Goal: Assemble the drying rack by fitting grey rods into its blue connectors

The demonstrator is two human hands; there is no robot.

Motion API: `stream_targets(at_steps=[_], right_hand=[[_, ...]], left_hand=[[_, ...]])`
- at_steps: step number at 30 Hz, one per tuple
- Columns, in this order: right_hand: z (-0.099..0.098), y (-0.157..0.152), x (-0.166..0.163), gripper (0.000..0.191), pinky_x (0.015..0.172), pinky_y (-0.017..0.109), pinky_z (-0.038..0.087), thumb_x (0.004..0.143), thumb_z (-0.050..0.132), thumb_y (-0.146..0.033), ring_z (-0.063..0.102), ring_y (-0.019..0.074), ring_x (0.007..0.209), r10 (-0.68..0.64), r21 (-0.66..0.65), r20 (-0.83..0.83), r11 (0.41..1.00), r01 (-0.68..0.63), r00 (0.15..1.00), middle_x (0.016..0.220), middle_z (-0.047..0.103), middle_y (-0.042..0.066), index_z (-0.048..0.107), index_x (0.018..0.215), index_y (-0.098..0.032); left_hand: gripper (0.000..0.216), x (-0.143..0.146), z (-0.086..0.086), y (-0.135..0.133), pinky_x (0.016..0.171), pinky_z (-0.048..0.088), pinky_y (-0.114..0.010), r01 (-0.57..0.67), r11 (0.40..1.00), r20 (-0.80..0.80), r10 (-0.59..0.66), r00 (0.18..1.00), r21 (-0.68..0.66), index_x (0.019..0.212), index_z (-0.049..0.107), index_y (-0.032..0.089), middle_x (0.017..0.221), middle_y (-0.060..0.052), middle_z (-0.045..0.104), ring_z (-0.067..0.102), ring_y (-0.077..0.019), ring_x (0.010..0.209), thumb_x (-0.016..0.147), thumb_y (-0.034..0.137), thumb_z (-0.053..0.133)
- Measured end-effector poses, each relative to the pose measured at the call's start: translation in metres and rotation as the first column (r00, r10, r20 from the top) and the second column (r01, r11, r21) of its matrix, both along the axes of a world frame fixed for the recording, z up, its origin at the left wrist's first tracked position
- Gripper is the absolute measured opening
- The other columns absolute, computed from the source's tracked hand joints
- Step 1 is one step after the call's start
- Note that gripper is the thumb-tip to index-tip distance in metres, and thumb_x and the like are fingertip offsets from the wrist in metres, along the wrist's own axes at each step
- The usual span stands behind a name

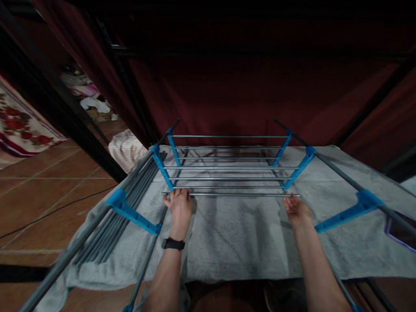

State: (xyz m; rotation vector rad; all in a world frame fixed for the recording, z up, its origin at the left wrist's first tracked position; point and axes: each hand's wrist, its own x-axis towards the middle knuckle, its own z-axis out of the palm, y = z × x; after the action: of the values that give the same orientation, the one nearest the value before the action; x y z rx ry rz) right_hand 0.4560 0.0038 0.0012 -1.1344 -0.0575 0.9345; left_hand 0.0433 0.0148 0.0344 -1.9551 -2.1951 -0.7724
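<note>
A clothes drying rack with grey metal rods and blue plastic joints stands in front of me. A grey towel lies spread over its near half. My left hand, with a black band on the wrist, is closed over the towel's far edge at the nearest bare rod. My right hand grips the same edge further right. The far rods are bare.
A dark red wall or curtain rises behind the rack. Brown tiled floor lies to the left, with a floral cloth, a pale striped bundle and scattered items further back. A purple-edged object sits at the right.
</note>
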Motion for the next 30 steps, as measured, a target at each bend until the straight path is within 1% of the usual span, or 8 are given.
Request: stream_targets(at_steps=[5, 9, 11, 14, 17, 20, 25, 30], right_hand=[[-0.006, 0.001, 0.010, 0.023, 0.059, 0.016, 0.058, 0.079, 0.047, -0.001, 0.065, 0.0076, 0.057, -0.042, -0.025, -0.011, 0.999, 0.041, 0.999, 0.072, 0.063, 0.000, 0.059, 0.074, -0.020], [-0.007, 0.002, 0.012, 0.032, 0.056, 0.016, 0.058, 0.079, 0.042, 0.003, 0.066, 0.0089, 0.059, -0.057, -0.042, -0.045, 0.998, 0.055, 0.997, 0.077, 0.063, 0.003, 0.060, 0.068, -0.020], [-0.008, 0.003, 0.013, 0.035, 0.055, 0.017, 0.058, 0.079, 0.040, 0.004, 0.066, 0.0091, 0.059, -0.061, -0.055, -0.055, 0.997, 0.058, 0.997, 0.079, 0.063, 0.005, 0.060, 0.066, -0.020], [-0.012, 0.005, 0.017, 0.036, 0.056, 0.017, 0.057, 0.078, 0.040, 0.005, 0.066, 0.0085, 0.060, -0.085, -0.067, -0.079, 0.995, 0.080, 0.993, 0.087, 0.066, 0.007, 0.061, 0.065, -0.021], [-0.017, 0.007, 0.022, 0.035, 0.056, 0.019, 0.056, 0.078, 0.042, 0.004, 0.068, 0.0098, 0.064, -0.102, -0.069, -0.104, 0.993, 0.095, 0.989, 0.101, 0.069, 0.010, 0.062, 0.065, -0.022], [-0.021, 0.010, 0.028, 0.035, 0.053, 0.021, 0.056, 0.079, 0.042, 0.003, 0.067, 0.0101, 0.063, -0.075, -0.089, -0.095, 0.994, 0.067, 0.993, 0.106, 0.068, 0.009, 0.061, 0.063, -0.021], [-0.025, 0.011, 0.031, 0.034, 0.054, 0.022, 0.057, 0.082, 0.044, 0.000, 0.065, 0.0096, 0.062, -0.061, -0.108, -0.100, 0.993, 0.051, 0.993, 0.097, 0.067, 0.007, 0.061, 0.062, -0.021], [-0.030, 0.008, 0.031, 0.025, 0.058, 0.020, 0.060, 0.077, 0.053, 0.000, 0.066, 0.0099, 0.065, -0.041, -0.078, -0.095, 0.996, 0.034, 0.995, 0.082, 0.066, 0.002, 0.062, 0.066, -0.021]], left_hand=[[0.021, -0.006, 0.004, -0.003, 0.107, 0.022, -0.063, -0.207, 0.973, 0.131, 0.193, 0.972, 0.100, 0.103, 0.062, 0.019, 0.131, -0.019, 0.053, 0.036, -0.0386, 0.134, 0.084, 0.020, 0.056], [0.028, -0.015, -0.001, 0.007, 0.101, 0.040, -0.050, -0.278, 0.951, 0.455, 0.190, 0.870, 0.136, 0.104, 0.056, 0.019, 0.139, -0.019, 0.042, 0.043, -0.0338, 0.131, 0.077, 0.014, 0.062], [0.030, -0.020, -0.005, 0.014, 0.094, 0.047, -0.040, -0.281, 0.950, 0.646, 0.131, 0.752, 0.135, 0.102, 0.053, 0.020, 0.129, -0.016, 0.048, 0.052, -0.0271, 0.120, 0.075, 0.009, 0.060], [0.031, -0.025, -0.011, 0.022, 0.085, 0.052, -0.032, -0.281, 0.953, 0.858, 0.048, 0.511, 0.114, 0.106, 0.051, 0.021, 0.105, -0.008, 0.058, 0.062, -0.0187, 0.099, 0.078, 0.009, 0.056], [0.031, -0.026, -0.015, 0.024, 0.077, 0.053, -0.028, -0.288, 0.952, 0.969, -0.035, 0.243, 0.106, 0.110, 0.049, 0.021, 0.096, -0.004, 0.060, 0.065, -0.0139, 0.086, 0.081, 0.013, 0.056], [0.034, -0.028, -0.016, 0.023, 0.073, 0.053, -0.026, -0.352, 0.930, 0.994, -0.099, 0.035, 0.105, 0.113, 0.048, 0.021, 0.096, -0.003, 0.061, 0.067, -0.0122, 0.082, 0.081, 0.014, 0.059], [0.035, -0.031, -0.012, 0.022, 0.068, 0.052, -0.022, -0.399, 0.915, 0.975, -0.141, -0.171, 0.062, 0.111, 0.048, 0.020, 0.084, -0.002, 0.065, 0.069, -0.0123, 0.078, 0.081, 0.011, 0.064], [0.018, -0.029, -0.004, 0.019, 0.062, 0.051, -0.017, -0.373, 0.926, 0.924, -0.191, -0.332, 0.057, 0.089, 0.060, 0.016, 0.081, -0.004, 0.069, 0.068, -0.0101, 0.071, 0.076, 0.008, 0.071]])
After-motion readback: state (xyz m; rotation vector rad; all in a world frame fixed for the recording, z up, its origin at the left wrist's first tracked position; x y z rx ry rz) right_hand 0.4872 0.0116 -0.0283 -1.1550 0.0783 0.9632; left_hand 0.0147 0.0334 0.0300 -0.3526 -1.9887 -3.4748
